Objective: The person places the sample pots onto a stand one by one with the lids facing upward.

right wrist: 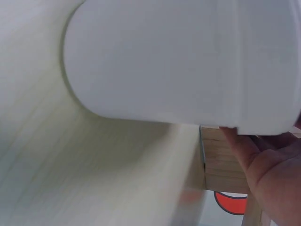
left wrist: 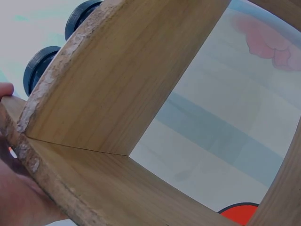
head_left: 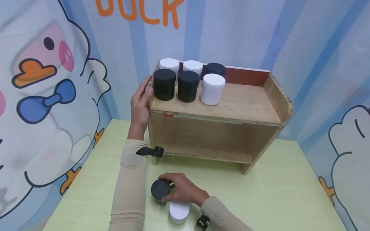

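Note:
My left hand (head_left: 140, 106) grips the left side of a wooden shelf (head_left: 245, 102), its thumb near the top board. In the left wrist view, part of that hand (left wrist: 23, 197) shows beside the wooden side edge. Down on the table, my right hand (head_left: 186, 189) holds a black lidded jar (head_left: 160, 189) between thumb and fingers. A white lidded jar (head_left: 179, 212) stands just in front of that hand. The white jar (right wrist: 155, 61) fills much of the right wrist view and hides most of the right hand (right wrist: 277, 179); the black jar is hidden there.
On the shelf's top board stand more jars in two rows: front ones black (head_left: 164, 85), black (head_left: 188, 86) and white (head_left: 213, 89), back ones white (head_left: 169, 64), white (head_left: 192, 66) and black (head_left: 215, 69). The pale green table (head_left: 289, 192) extends right. A printed curtain (head_left: 231, 32) hangs behind.

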A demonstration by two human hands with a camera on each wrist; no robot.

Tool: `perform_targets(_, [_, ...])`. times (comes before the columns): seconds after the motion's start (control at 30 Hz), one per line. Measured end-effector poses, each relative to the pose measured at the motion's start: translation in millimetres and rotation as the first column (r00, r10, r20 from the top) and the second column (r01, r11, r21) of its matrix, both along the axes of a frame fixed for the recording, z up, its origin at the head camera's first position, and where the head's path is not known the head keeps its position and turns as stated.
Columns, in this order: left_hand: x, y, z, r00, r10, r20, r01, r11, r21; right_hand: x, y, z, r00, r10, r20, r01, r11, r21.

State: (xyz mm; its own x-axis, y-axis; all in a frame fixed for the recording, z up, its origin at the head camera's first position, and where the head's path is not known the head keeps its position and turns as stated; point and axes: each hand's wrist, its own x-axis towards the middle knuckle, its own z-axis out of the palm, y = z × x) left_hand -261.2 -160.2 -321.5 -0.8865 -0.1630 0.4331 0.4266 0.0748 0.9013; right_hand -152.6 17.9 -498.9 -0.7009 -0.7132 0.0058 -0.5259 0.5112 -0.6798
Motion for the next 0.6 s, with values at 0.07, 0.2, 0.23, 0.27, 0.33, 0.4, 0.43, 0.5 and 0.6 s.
perform_targets(0.07, [0.4, -0.3, -0.1, 1.0, -0.002, 0.002, 0.002, 1.0, 0.002, -0.2, 0.0, 1.5, 1.0, -0.001, -0.009, 0.001, 1.0, -0.005])
perform_targets(0.2, [0.9, -0.3, 0.2, 1.0, -0.004, 0.008, 0.004, 1.0, 0.007, 0.1, 0.4, 5.3, 1.0, -0.006, 0.005, 0.006, 1.0, -0.007])
perform_targets(0.23, [1.1, -0.3, 0.3, 1.0, -0.002, 0.012, 0.002, 1.0, 0.005, 0.1, 0.8, 6.2, 1.0, -0.007, 0.003, 0.007, 1.0, -0.003])
perform_targets(0.27, [1.3, -0.3, 0.4, 1.0, -0.002, 0.013, 0.001, 1.0, 0.005, 0.4, 1.1, 7.2, 1.0, -0.007, 0.004, 0.007, 1.0, -0.002])
perform_targets(0.33, [1.8, -0.4, 0.7, 1.0, 0.001, 0.016, -0.001, 1.0, 0.004, 1.0, 2.1, 9.6, 1.0, -0.008, 0.009, 0.008, 1.0, -0.006])
perform_targets(0.4, [2.2, -0.3, 0.9, 1.0, 0.001, 0.015, -0.001, 1.0, 0.004, 1.6, 3.7, 12.4, 1.0, -0.01, 0.015, 0.01, 1.0, -0.017])
perform_targets(0.43, [2.4, -0.2, 1.0, 1.0, 0.001, 0.016, -0.001, 1.0, 0.002, 2.1, 4.7, 14.0, 1.0, -0.011, 0.023, 0.011, 1.0, -0.027])
perform_targets(0.5, [2.7, -0.1, 1.2, 1.0, 0.0, 0.015, 0.0, 1.0, 0.004, 3.3, 7.0, 18.0, 0.999, -0.016, 0.047, 0.018, 0.998, -0.052])
perform_targets(0.6, [2.9, 0.0, 1.7, 1.0, -0.001, 0.016, 0.001, 1.0, 0.003, 4.3, 11.0, 24.3, 0.998, -0.023, 0.061, 0.028, 0.996, -0.08])
